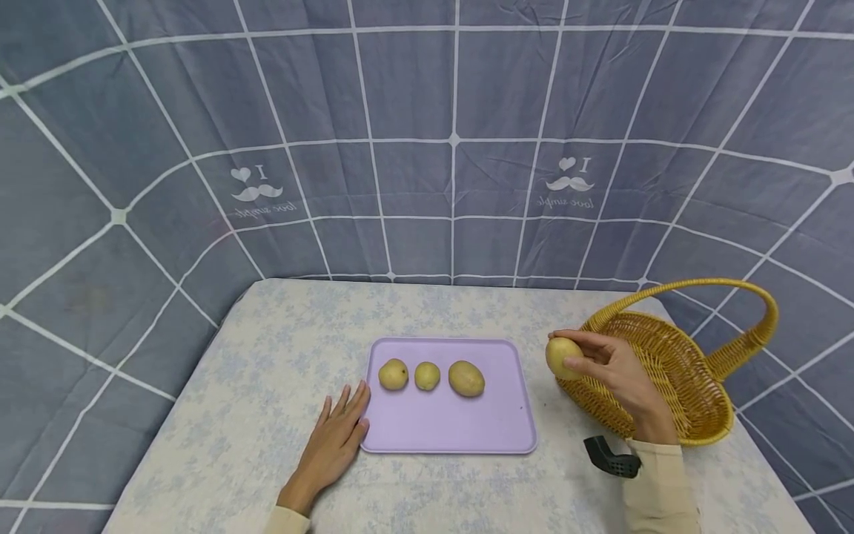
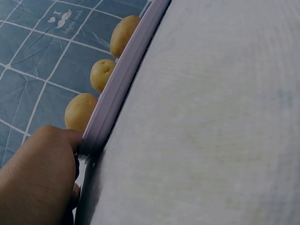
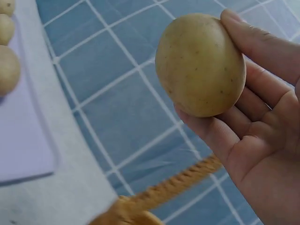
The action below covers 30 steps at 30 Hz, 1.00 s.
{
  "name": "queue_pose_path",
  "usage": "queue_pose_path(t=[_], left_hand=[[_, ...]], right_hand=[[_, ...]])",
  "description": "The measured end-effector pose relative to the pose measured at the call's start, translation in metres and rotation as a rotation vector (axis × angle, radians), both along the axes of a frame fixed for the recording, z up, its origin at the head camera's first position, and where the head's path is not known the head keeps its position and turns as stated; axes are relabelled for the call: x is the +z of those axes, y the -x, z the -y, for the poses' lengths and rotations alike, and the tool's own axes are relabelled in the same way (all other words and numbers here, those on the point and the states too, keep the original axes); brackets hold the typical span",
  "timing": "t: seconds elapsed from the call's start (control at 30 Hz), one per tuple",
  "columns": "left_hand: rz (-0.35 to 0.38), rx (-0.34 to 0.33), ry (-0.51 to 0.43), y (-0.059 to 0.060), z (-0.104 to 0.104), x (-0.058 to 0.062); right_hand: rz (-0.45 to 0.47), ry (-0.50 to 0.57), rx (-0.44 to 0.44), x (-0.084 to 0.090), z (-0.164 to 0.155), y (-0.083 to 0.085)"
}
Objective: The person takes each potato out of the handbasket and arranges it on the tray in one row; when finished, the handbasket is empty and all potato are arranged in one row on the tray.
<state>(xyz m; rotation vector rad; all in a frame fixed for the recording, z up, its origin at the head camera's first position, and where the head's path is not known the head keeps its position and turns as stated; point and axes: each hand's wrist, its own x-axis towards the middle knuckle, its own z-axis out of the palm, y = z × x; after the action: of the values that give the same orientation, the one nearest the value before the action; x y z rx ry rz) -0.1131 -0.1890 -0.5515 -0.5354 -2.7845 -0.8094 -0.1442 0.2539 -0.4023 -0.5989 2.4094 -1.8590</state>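
Observation:
My right hand [image 1: 610,363] grips a yellow potato [image 1: 563,357] above the left rim of a wicker basket [image 1: 674,371]; in the right wrist view the potato [image 3: 200,64] sits in my curled fingers [image 3: 260,44]. A lilac tray [image 1: 447,423] carries three potatoes [image 1: 394,374] [image 1: 427,376] [image 1: 466,378] in a row. My left hand [image 1: 339,434] lies flat on the table with its fingers straight, touching the tray's left edge [image 2: 119,89]. In the left wrist view the three potatoes [image 2: 80,111] show beyond the tray's rim.
The table [image 1: 267,386] has a pale floral cloth. A grey-blue checked curtain [image 1: 427,148] hangs behind and at both sides. The basket's arched handle [image 1: 747,304] rises at the right. A black wrist mount [image 1: 612,456] sits by my right sleeve.

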Motion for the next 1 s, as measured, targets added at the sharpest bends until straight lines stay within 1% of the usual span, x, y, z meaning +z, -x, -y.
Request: queue_pose_path(t=[0.1,0.33,0.47,0.57,0.7,0.8,0.87,0.9,1.0], left_hand=[[0.0,-0.004,0.001,0.0,0.001,-0.002],[-0.011,0.007,0.011,0.002,0.002,-0.007],[-0.007,0.005,0.006,0.002,0.002,-0.009],[-0.003,0.005,0.0,0.001,0.002,-0.009],[-0.007,0.009,0.0,0.001,0.002,-0.009],[-0.007,0.008,0.004,0.001,0.002,-0.009],[-0.002,0.01,0.007,0.002,0.002,-0.009],[0.001,0.011,0.01,0.002,0.002,-0.009],[0.009,0.015,0.012,0.002,0.003,-0.008]], right_hand=[[0.039,-0.001,0.029,-0.011,0.011,0.006],[0.121,-0.005,0.032,-0.042,0.031,0.019],[0.113,0.0,0.039,-0.065,0.039,0.028],[0.122,-0.008,0.046,-0.081,0.044,0.035],[0.16,-0.046,0.043,-0.098,0.046,0.042],[0.169,-0.084,0.042,-0.105,0.049,0.044],[0.166,-0.102,0.044,-0.106,0.05,0.044],[0.164,-0.115,0.043,-0.106,0.051,0.043],[0.173,-0.149,0.036,-0.096,0.057,0.038]])
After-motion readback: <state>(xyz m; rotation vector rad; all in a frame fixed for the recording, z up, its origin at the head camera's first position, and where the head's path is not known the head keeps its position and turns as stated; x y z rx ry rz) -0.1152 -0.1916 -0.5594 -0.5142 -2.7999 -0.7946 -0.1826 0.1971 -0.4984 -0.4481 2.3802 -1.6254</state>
